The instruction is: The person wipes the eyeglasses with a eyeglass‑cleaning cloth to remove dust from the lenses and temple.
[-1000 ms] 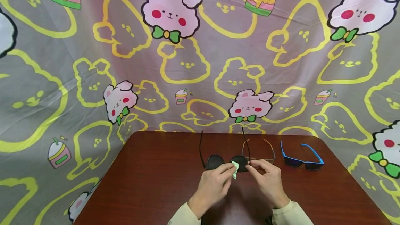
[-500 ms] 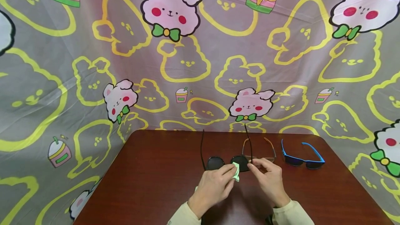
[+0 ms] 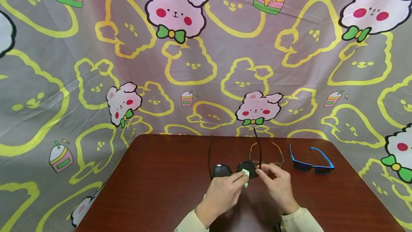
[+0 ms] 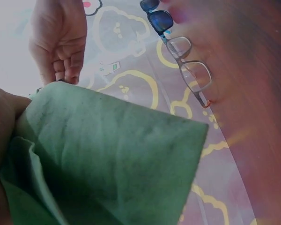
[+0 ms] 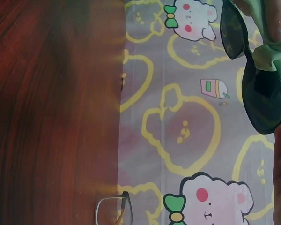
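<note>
Black sunglasses (image 3: 222,170) are held up over the table, their temples spread and pointing away from me. My right hand (image 3: 276,185) pinches them at the right hinge end. With my left hand (image 3: 222,195) I grip a light green cloth (image 3: 246,177), pressing it against the right lens. The left wrist view shows the cloth (image 4: 112,150) hanging as a broad flap below the fingers. In the right wrist view the cloth (image 5: 271,55) is bunched beside the bridge, over the dark lens (image 5: 264,105). Part of the frame is hidden behind my left fingers.
On the brown table (image 3: 154,174) behind my right hand lie clear eyeglasses (image 3: 279,149) with orange-brown temples. Blue-framed sunglasses (image 3: 311,167) lie farther right. A patterned cloth curtain (image 3: 199,63) stands around the table's back and sides.
My left hand and the green cloth have shifted slightly right across the lens. The sunglasses have turned a little, their temples moving right. My right hand keeps its pinch.
</note>
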Demonstrator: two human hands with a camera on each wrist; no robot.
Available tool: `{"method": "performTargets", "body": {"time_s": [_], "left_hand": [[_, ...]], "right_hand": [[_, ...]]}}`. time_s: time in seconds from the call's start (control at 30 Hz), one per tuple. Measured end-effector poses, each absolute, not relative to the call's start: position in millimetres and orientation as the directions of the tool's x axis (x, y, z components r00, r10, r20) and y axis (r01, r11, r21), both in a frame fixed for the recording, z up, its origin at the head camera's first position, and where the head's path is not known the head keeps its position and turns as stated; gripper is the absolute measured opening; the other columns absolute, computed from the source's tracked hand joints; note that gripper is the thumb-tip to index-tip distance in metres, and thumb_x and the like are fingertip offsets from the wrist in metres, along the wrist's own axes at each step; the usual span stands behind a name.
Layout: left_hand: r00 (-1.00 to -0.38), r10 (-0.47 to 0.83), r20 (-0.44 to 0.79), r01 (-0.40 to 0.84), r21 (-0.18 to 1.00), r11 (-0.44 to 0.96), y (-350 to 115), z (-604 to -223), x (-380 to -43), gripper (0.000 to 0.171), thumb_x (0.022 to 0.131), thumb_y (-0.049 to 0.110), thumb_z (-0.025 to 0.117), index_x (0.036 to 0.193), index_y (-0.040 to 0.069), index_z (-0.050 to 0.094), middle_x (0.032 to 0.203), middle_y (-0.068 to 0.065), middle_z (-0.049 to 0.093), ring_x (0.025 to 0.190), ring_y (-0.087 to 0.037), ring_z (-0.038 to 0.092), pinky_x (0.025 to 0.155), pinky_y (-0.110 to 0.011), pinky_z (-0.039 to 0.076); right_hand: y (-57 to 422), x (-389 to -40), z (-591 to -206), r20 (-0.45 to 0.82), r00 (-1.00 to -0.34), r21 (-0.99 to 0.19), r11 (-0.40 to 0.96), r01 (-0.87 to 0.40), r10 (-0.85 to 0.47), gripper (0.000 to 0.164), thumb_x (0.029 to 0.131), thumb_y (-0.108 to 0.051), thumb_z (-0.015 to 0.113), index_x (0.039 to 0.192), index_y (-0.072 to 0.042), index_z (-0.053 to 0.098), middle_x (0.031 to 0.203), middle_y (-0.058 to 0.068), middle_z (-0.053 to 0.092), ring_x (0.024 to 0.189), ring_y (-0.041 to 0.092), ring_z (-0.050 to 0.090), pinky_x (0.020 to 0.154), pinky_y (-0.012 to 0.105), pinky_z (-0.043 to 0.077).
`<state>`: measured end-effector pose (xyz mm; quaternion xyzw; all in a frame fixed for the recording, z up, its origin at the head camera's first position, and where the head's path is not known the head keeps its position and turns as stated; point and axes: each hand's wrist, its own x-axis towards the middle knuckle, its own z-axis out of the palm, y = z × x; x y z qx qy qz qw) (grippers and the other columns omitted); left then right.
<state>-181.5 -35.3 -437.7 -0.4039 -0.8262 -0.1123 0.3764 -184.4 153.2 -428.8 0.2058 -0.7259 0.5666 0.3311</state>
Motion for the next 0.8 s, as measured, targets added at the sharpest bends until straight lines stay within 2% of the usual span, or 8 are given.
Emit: {"method": "performTargets", "body": {"time_s": [0.17,0.43,0.67,0.8], "left_hand": [[-0.401,0.612,0.682,0.749,-0.140,0.648,-35.0,-435.8,-181.4,0.023,0.084,0.016,0.069,0.107,0.017,0.070,0.109,0.005,0.067,0.079,-0.002,0.066,0.060,-0.015,0.050],[-0.404,0.622,0.671,0.765,-0.125,0.632,-36.6,-433.1,-181.8,0.028,0.080,0.010,0.071,0.107,0.019,0.068,0.108,0.010,0.066,0.072,0.000,0.064,0.056,-0.013,0.048],[-0.450,0.619,0.643,0.764,-0.083,0.641,-40.7,-429.1,-182.6,0.025,0.081,0.009,0.071,0.103,0.021,0.067,0.105,0.009,0.063,0.064,0.000,0.058,0.049,-0.011,0.042],[-0.452,0.609,0.652,0.758,-0.079,0.647,-42.6,-425.7,-183.4,0.025,0.078,0.007,0.072,0.098,0.022,0.070,0.099,0.008,0.060,0.063,-0.002,0.058,0.047,-0.013,0.041]], "right_hand": [[152.3,-183.6,-429.2,0.737,-0.673,-0.660,0.277,-0.699,0.057,0.016,0.071,0.024,0.066,0.081,0.012,0.066,0.075,0.018,0.065,0.062,0.006,0.058,0.053,0.015,0.047],[149.1,-182.0,-429.7,0.700,-0.712,-0.689,0.318,-0.651,0.060,0.017,0.071,0.020,0.069,0.082,0.007,0.069,0.074,0.014,0.066,0.060,0.007,0.056,0.052,0.017,0.046],[146.9,-181.6,-428.8,0.678,-0.733,-0.707,0.321,-0.630,0.056,0.017,0.072,0.018,0.070,0.081,0.005,0.069,0.074,0.012,0.066,0.060,0.007,0.057,0.052,0.018,0.046],[146.1,-182.0,-429.0,0.679,-0.732,-0.704,0.324,-0.632,0.046,0.017,0.071,0.019,0.070,0.081,0.005,0.069,0.074,0.012,0.066,0.060,0.007,0.057,0.052,0.018,0.046]]}}
